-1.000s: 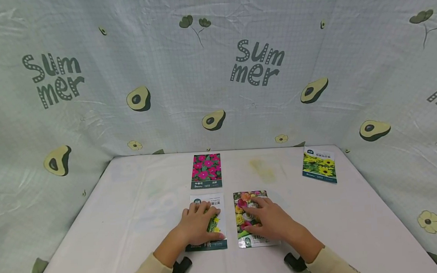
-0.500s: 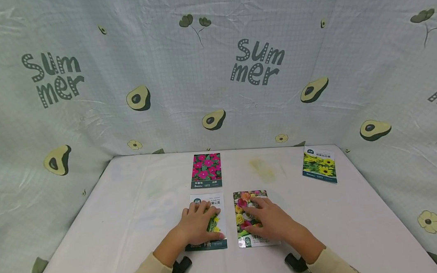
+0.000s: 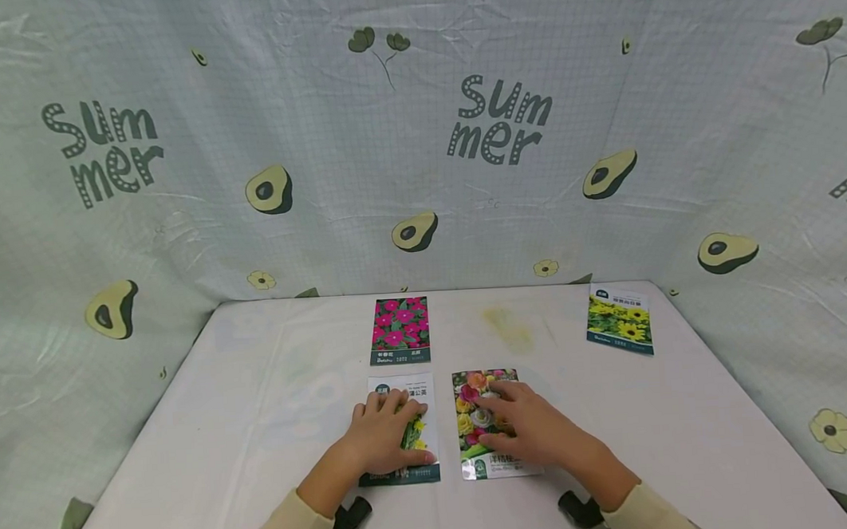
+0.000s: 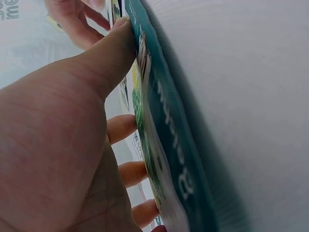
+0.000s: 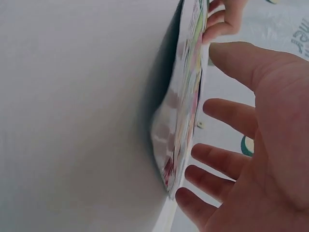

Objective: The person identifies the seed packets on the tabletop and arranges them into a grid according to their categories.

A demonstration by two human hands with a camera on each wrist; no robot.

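Note:
A white seed packet with yellow flowers and a dark green band (image 3: 416,436) lies flat near the table's front. My left hand (image 3: 384,436) rests on it, fingers spread and thumb by the lower right corner; in the left wrist view the thumb and fingertips touch its face. To its right lies a seed packet with many-coloured blooms (image 3: 469,423). My right hand (image 3: 533,428) is over that packet's right side, fingers loosely spread. In the right wrist view, the fingertips look slightly apart from the packet (image 5: 186,104) or barely at its surface.
A packet with pink flowers (image 3: 400,330) lies behind the left one. Another with yellow flowers (image 3: 619,318) sits tilted at the table's back right corner. The white table (image 3: 293,383) meets a printed cloth wall (image 3: 345,141) at the back.
My right hand has shifted a little to the right, uncovering more of the many-coloured packet. The left hand and all the packets stay where they were.

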